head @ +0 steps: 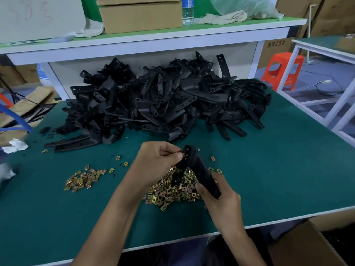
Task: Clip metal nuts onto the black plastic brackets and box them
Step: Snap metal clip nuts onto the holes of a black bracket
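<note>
I'm clasping this black plastic bracket [200,169], stiff and light by the look, at its lower end in my right grip [221,198], above the metal nuts [172,189] on the worktop [269,160], my left grip [159,160] pinching its holed tip.

Between the fingers [179,156] of the left hand [159,160] and the right hand [221,198], the bracket [201,170] is showing black plastic, matt with a faint sheen. Just under the fingers, the nuts [172,191] are glinting as glossy, yellowish metal. The table mat [278,169] around them is looking smooth and matt. Beyond the fingertips, the heap of brackets [163,100] is showing the same dull plastic. Below the right fingers, the box [307,246] is showing matt cardboard.
</note>
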